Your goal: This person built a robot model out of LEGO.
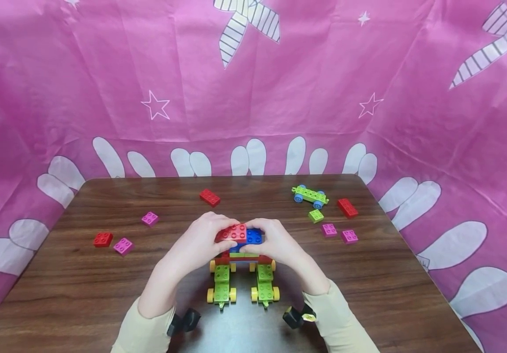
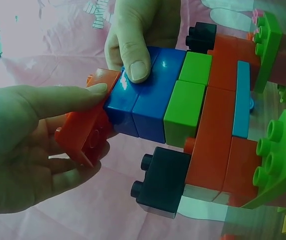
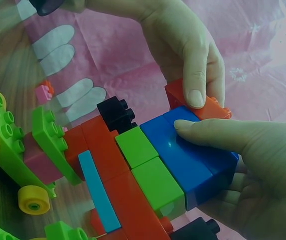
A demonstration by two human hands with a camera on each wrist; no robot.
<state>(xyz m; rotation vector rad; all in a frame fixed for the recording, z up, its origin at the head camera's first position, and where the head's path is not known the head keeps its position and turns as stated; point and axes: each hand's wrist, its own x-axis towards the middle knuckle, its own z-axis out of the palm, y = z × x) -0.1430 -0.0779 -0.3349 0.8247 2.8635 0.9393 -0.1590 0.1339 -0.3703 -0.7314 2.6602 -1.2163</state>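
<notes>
My left hand [image 1: 198,240] grips a red brick [image 2: 82,132] between thumb and fingers. The brick sits tilted over the upper blue brick [image 2: 122,102], covering its left part in the head view, and its hollow underside shows in the left wrist view. My right hand [image 1: 277,240] holds the blue bricks [image 3: 170,157] from the other side, thumb flat on their face. Beneath come green bricks [image 3: 158,182], then a wide red row [image 3: 107,155] with a light blue strip [image 3: 98,190] and black bricks [image 2: 165,177] at both ends. Green bases with yellow wheels [image 1: 221,292] carry the build.
On the right of the table [image 1: 59,294] stand a green wheeled base [image 1: 310,194], a small green brick [image 1: 316,215], a red brick [image 1: 347,208] and pink bricks [image 1: 329,230]. Red bricks [image 1: 210,197] and pink bricks [image 1: 149,218] lie left and behind. A pink curtain [image 1: 258,108] surrounds the table.
</notes>
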